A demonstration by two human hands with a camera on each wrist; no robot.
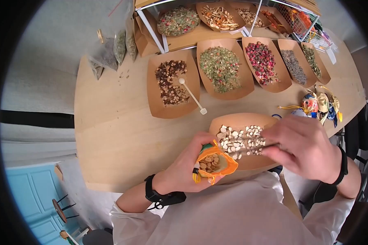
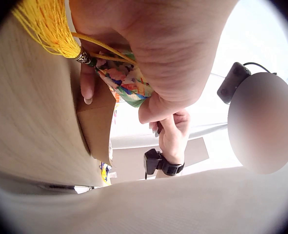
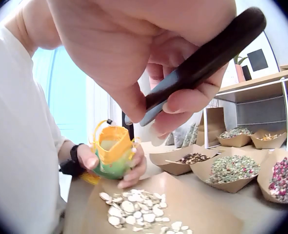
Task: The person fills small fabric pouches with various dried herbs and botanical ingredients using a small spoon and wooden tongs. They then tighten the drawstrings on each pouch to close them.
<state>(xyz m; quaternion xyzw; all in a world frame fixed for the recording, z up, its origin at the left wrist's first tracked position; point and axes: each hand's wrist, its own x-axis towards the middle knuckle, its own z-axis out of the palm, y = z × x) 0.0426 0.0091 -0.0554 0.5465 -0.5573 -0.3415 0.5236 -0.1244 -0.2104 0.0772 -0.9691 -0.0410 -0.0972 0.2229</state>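
Observation:
My left hand [image 1: 184, 169] grips a small drawstring pouch [image 1: 229, 163] with an orange lining and green patterned outside. Its mouth gapes upward, with tan dried slices [image 1: 209, 163] inside; in the left wrist view a yellow tassel [image 2: 46, 29] hangs from its cord. My right hand [image 1: 304, 147] holds dark slim tongs [image 3: 207, 56], a rounded dark end sticking up past the fingers in the right wrist view. In the head view their blurred tips reach over a brown paper tray [image 1: 249, 119] of pale dried slices [image 1: 233, 141]. The pouch overlaps this tray's near left corner.
Behind stands a row of paper trays: dark pieces with a white spoon [image 1: 192, 94], green herb mix [image 1: 221, 67], rosebuds [image 1: 261, 61], lavender-grey buds [image 1: 293, 65]. A white-framed shelf [image 1: 149, 28] holds more trays. Finished-looking pouches [image 1: 315, 102] lie right; bagged herbs [image 1: 119, 47] stand left.

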